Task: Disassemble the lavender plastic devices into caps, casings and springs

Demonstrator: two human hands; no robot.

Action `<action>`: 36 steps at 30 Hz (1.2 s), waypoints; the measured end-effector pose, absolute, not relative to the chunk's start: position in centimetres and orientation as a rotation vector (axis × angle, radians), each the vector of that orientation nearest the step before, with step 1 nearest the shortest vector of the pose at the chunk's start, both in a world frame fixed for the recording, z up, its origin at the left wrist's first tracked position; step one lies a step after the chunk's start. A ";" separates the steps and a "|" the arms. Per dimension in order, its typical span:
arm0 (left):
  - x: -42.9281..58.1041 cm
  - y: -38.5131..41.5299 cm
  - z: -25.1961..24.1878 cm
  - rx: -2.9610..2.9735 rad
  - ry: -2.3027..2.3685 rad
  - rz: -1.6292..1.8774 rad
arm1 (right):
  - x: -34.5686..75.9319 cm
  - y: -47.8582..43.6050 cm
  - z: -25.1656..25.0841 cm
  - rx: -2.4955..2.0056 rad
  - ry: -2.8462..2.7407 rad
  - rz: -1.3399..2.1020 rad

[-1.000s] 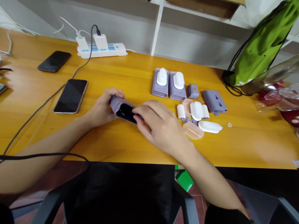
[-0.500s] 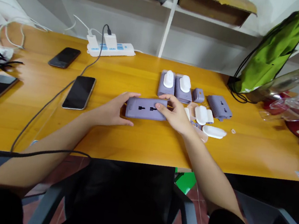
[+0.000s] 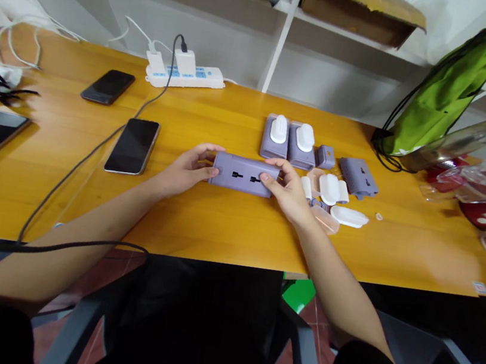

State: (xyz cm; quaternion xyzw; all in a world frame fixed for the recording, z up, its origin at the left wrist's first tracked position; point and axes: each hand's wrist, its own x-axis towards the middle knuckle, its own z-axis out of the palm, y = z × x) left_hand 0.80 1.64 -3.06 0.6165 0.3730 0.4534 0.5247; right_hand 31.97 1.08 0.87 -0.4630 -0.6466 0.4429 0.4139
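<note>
Slotted purple housing [image 3: 246,170] held at both ends

The left hand [image 3: 188,168] closes on the housing's left end, its thumb on the upward face and its fingers behind the far edge. The right hand [image 3: 289,188] holds the other end in the same way, thumb lying by the right-hand black cut-out, fingers over the far corner. The housing lies lengthwise between the hands, over the front half of the wooden table [image 3: 201,224]; whether its underside touches the wood cannot be told.

Just beyond the right hand lies a loose cluster: a white oval piece [image 3: 329,189], a translucent peach tray [image 3: 325,220] and a long white oval part [image 3: 349,217]. Behind these stand two purple cases, the left case [image 3: 270,149] and the right case [image 3: 300,159], each topped by a white oval. Next to them are a small purple block [image 3: 326,157] and a purple cover [image 3: 358,178] with two cut-outs. A tiny ring [image 3: 378,216] sits apart to the right.

Near the left hand rests a dark-screened smartphone [image 3: 132,146], with a grey cable [image 3: 87,161] running past it to a white power strip [image 3: 207,79].
</note>
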 end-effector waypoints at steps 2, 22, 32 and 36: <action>1.1 1.6 -3.0 1.505 0.903 1.123 | 32.0 1.1 0.8 -1.159 -1.645 1.109; 3.4 1.9 -3.9 1.628 0.819 1.175 | 31.8 1.1 1.1 -1.183 -1.619 1.008; 3.0 1.3 -4.0 1.623 0.856 1.180 | 31.5 0.7 1.3 -1.249 -1.637 1.015; 2.9 1.8 -4.9 1.641 0.914 1.185 | 31.4 0.7 1.2 -1.303 -1.631 1.059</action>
